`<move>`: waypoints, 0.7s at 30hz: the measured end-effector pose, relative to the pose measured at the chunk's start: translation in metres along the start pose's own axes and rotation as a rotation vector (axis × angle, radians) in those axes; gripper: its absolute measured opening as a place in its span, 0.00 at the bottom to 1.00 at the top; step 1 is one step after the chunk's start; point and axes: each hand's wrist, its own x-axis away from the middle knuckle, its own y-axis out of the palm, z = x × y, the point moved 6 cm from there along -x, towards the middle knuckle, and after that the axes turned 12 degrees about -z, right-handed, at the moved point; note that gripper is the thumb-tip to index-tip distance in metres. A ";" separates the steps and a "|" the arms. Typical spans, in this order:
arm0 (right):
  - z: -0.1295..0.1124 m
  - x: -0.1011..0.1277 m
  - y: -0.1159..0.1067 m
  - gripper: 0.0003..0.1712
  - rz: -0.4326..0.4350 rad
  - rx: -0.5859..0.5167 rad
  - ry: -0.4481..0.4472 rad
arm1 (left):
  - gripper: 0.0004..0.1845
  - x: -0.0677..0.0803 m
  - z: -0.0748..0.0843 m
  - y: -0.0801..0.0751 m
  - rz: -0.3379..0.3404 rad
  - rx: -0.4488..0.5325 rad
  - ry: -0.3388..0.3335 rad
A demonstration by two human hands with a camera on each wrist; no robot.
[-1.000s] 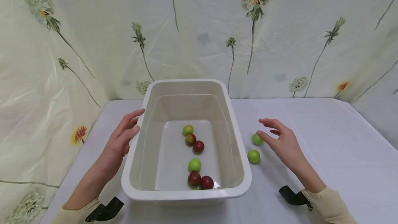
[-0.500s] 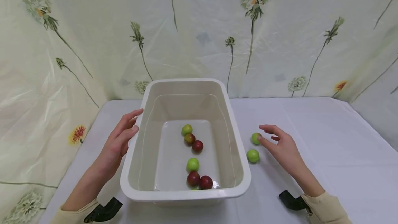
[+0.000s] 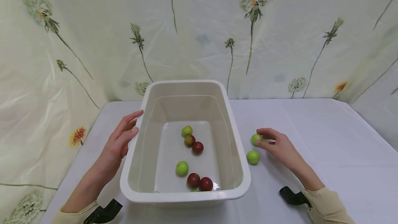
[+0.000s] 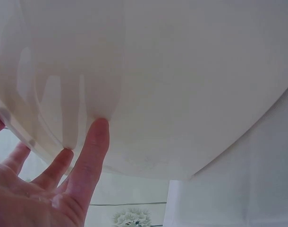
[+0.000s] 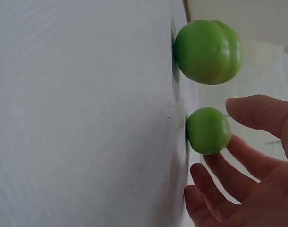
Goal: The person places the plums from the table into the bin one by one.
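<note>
A white plastic tub (image 3: 239, 155) stands mid-table with several red and green fruits in it, among them a green one (image 3: 181, 168) and two red ones (image 3: 199, 182) near the front wall. My left hand (image 3: 132, 123) lies with straight fingers (image 4: 94, 146) against the tub's outer left wall (image 4: 182, 71). Right of the tub, two green fruits lie on the white cloth. My right hand (image 3: 263, 138) curls thumb and fingers round the far one (image 3: 255, 138), which shows between the fingers (image 5: 236, 142) as the smaller fruit (image 5: 207, 130). The near one (image 3: 253, 157) (image 5: 208, 52) lies free.
A white cloth (image 3: 326, 141) covers the table. A pale curtain (image 3: 280, 44) printed with dandelions hangs close behind it and along the left side. Black wrist mounts (image 3: 292, 196) show at both cuffs.
My right hand has dropped and moved left onto the far green fruit, its fingers closing round it. A green fruit in the tub has rolled left. The left hand has stayed put.
</note>
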 end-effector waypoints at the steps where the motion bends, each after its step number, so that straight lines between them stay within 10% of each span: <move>1: 0.001 0.000 0.000 0.28 -0.012 -0.002 0.002 | 0.24 0.000 0.000 0.000 0.000 0.000 -0.001; 21: 0.005 -0.002 -0.005 0.27 -0.009 -0.059 -0.002 | 0.24 -0.001 -0.001 0.001 -0.003 0.013 0.006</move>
